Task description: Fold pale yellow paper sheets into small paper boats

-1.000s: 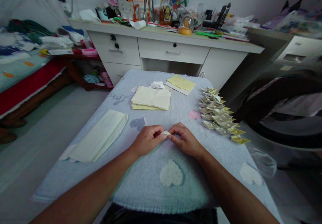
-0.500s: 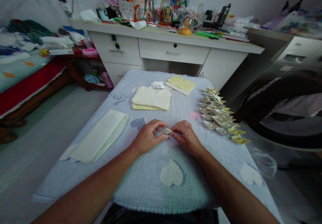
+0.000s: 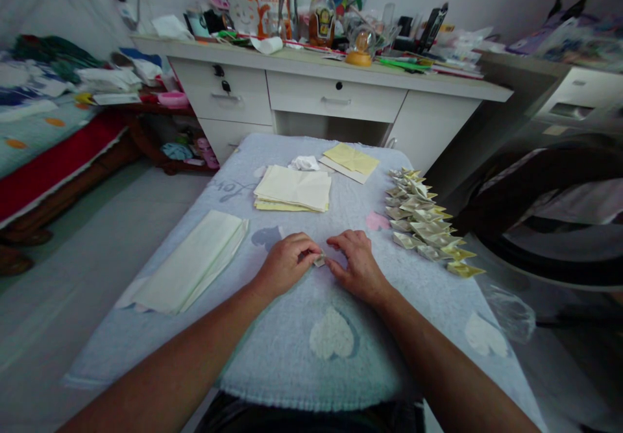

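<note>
A small folded paper (image 3: 319, 261) in the left hand (image 3: 287, 261), over the cloth (image 3: 272, 368).
In the head view, the left thumb and forefinger pinch the paper, which sits between the two hands near the middle of the table. The right hand (image 3: 357, 264) has its forefinger and thumb spread apart; the thumb tip is right at the paper's edge, and whether it touches cannot be told. Beyond the hands lies a stack (image 3: 292, 187) of cream and yellow sheets, with a crumpled tissue (image 3: 304, 163) just behind it and a yellow sheet (image 3: 350, 158) overlapping a paler one to the right. Folded sheets (image 3: 187, 264) lie slantwise at the left. Pointed paper boats (image 3: 422, 228) crowd together in rows along the right side. A clear bag (image 3: 511, 313) hangs by the cloth's right edge.
</note>
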The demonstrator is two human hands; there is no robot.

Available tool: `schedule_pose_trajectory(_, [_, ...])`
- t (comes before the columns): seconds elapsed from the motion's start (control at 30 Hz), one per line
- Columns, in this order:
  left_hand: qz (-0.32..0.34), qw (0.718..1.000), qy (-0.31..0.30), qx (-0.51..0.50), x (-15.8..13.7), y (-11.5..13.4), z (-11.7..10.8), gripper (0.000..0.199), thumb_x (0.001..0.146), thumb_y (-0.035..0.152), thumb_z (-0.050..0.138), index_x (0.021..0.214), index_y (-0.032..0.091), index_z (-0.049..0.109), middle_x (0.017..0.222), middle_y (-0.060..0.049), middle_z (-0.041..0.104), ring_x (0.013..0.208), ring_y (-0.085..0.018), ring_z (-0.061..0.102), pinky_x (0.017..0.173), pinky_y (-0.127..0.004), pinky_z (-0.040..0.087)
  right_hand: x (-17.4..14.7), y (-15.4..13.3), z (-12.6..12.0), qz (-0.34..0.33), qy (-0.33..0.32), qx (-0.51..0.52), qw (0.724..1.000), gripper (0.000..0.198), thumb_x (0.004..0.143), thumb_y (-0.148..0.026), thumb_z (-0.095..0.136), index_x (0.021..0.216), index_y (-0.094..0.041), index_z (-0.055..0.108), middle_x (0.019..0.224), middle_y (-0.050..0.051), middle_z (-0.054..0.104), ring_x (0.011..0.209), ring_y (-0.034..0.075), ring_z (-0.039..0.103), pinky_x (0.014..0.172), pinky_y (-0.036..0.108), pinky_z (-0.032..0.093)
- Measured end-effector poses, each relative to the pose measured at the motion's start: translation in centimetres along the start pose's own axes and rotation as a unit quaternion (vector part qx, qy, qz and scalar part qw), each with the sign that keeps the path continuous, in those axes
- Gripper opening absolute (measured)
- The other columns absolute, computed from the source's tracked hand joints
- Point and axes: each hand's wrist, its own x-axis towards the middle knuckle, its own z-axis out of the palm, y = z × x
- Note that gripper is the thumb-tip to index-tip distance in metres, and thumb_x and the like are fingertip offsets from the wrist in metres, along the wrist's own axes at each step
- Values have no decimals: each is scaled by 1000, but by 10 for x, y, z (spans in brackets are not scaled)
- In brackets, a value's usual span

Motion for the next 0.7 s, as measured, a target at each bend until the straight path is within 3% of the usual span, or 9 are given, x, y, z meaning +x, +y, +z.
schedule_pose_trajectory(0.13, [-3, 1000, -5, 19, -1, -1, 1, 9, 82, 15, 61, 79, 18, 69, 80, -2, 64, 80, -15, 59, 72, -25, 43, 3, -3, 2, -34, -3, 25, 999, 10, 83, -17, 65, 93, -21, 68, 88, 5, 60, 91, 21, 47, 82, 35, 34])
schedule_pose_trajectory(0.47, [-16, 1000, -9, 16, -3, 1, -5, 11, 85, 15, 52, 79, 18, 61, 80, -1, 60, 79, -15, 57, 72, -26, 41, 5, 3, 0, -42, -2, 58, 997, 10, 82, -7, 59, 80, -17, 60, 80, 3, 59, 82, 18, 48, 76, 31, 37])
schedule_pose_trajectory(0.6, [-72, 994, 24, -81, -5, 2, -6, 10, 87, 18, 48, 79, 18, 54, 77, 0, 58, 70, -13, 58, 67, -25, 42, 4, 4, -6, 4, 12, 101, 995, 10, 83, -9, 53, 80, -18, 55, 79, 3, 56, 75, 16, 49, 69, 28, 39])
schedule_pose_trajectory(0.7, [-128, 973, 38, -187, -5, 0, -3, 9, 90, 26, 47, 86, 19, 52, 71, 1, 61, 63, -12, 57, 61, -24, 41, 3, 4, -9, 59, 32, 170, 983, 7, 86, -15, 50, 84, -19, 55, 75, 1, 56, 68, 14, 50, 63, 26, 39])
